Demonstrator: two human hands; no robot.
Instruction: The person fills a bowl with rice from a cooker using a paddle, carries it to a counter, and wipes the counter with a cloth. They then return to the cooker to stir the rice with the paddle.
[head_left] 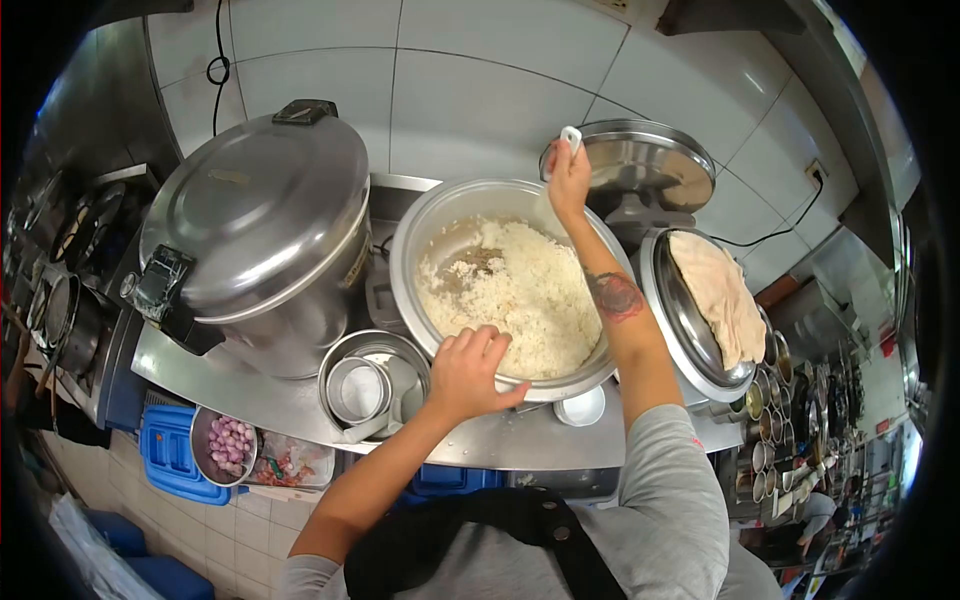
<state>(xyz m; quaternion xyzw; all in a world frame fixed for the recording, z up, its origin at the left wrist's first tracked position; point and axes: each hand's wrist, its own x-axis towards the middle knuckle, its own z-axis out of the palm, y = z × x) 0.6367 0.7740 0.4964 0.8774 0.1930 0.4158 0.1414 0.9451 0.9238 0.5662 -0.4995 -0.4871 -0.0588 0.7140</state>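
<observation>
A wide metal pot [405,265] of cooked white rice [535,300] stands in front of me. My left hand [468,368] grips its near rim, with the fingers over the inside edge and the thumb lying along the outside. Above the pot's far right side, my right hand [569,185] is closed around the white handle of a rice paddle [571,137]. The pale blade points down toward the rice, partly hidden behind the hand and forearm. Rice is heaped on the right, while some of the pot's bottom shows at the upper left.
A large lidded steel cooker [270,220] stands left. Nested metal bowls [335,375] sit near my left forearm, and a white bowl [582,408] is below the pot. Right are another lidded pot [665,290] with a cloth [715,295] and an upright lid [640,165]. Shallots [230,443] fill a lower bowl.
</observation>
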